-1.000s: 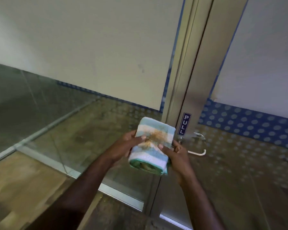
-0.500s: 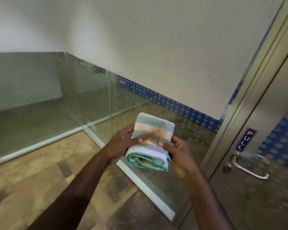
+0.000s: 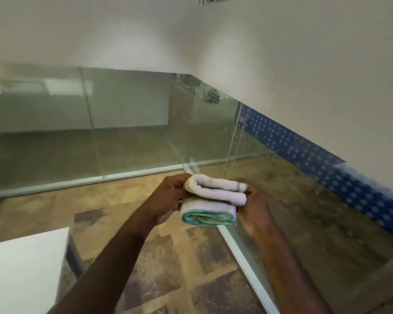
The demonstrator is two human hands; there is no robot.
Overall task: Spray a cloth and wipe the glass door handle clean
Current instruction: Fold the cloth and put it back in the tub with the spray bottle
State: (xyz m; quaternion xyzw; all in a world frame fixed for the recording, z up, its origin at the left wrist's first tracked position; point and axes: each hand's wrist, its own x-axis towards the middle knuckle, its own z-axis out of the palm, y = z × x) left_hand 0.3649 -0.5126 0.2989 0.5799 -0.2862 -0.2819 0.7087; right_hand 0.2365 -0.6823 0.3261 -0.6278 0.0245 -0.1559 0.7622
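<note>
Folded cloth (image 3: 213,198) held up in front of the body, btw. both hands, over the corner where glass panels (image 3: 134,137) meet. Left hand (image 3: 170,196) closed on cloth's left end, fingers wrapped behind the fold. Right hand (image 3: 254,207) closed on the right end, thumb side near the top edge. White layers stacked, teal hem at the bottom. Blue dotted band (image 3: 315,155) on glass at right. Stone-pattern floor (image 3: 163,268) below. White surface (image 3: 25,268) at lower left.
</note>
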